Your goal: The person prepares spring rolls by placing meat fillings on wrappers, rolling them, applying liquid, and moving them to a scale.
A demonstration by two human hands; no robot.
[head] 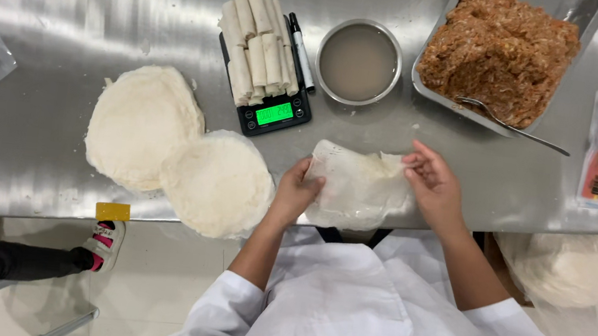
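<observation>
approx a dozen finished rolls [260,47] stacked on the digital scale [275,113], so work looks well underway; two thick stacks of round wrappers [140,124] and a tray of minced filling [500,52] remain. left hand [296,190] and right hand [434,183] each pinch an edge of one thin, translucent, limp wrapper sheet [356,189] lying on the steel table [52,27] w/ no filling on it yet; bowl of cloudy liquid [358,61] nearby

white coat with long sleeves pushed up, both forearms bare.

steel table [52,27] with wrappers [140,124], scale [275,113]
</observation>
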